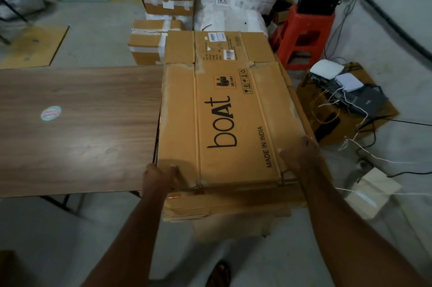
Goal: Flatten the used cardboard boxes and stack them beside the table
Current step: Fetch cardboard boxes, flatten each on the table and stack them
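Your left hand (159, 175) and right hand (300, 154) each curl round a near corner of the flattened cardboard box (224, 118), topping the stack just beside the table (77, 127), so square its edges before letting go.

We see a wood-grain bench (77, 127) carrying a round sticker (51, 113) left of centre. Just beside its right edge lies a stack of flattened cartons (233, 205). The grey floor (93, 15) carries taped boxes (149, 41), an orange stool (304, 36) and a yellow mat (32, 47).
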